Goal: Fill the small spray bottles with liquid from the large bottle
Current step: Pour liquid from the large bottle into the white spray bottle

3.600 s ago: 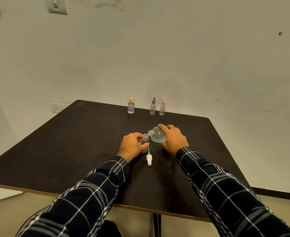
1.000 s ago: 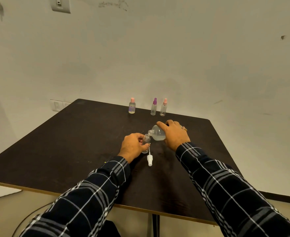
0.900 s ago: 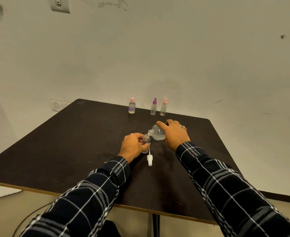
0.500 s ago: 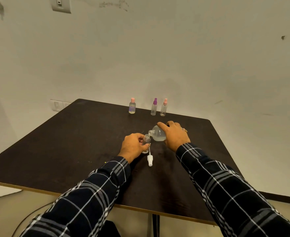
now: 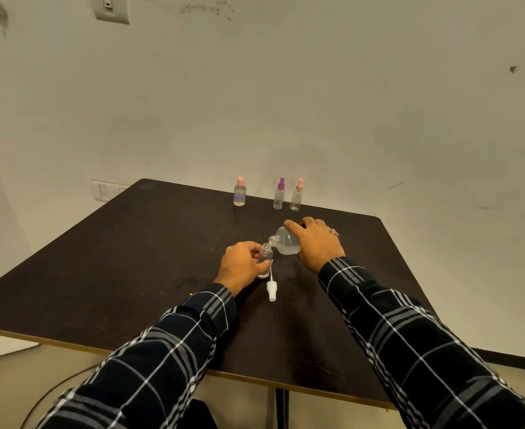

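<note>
At mid-table, both hands busy: large bottle (image 5: 287, 244) tipped over an open small spray bottle (image 5: 266, 254).

Nearest on the dark table (image 5: 106, 274), a white spray cap (image 5: 272, 291) lies loose on its side, tube toward the small bottle. Left hand (image 5: 239, 264) curls round that bottle, holding it upright on the table. Right hand (image 5: 315, 239) grips the large bottle from above, neck angled down-left, mouth just over the small bottle's opening; clear liquid inside. Far edge: three capped bottles standing, pink-capped bottle (image 5: 239, 193) apart, purple-capped bottle (image 5: 279, 195) and second pink one (image 5: 297, 196) close together.
</note>
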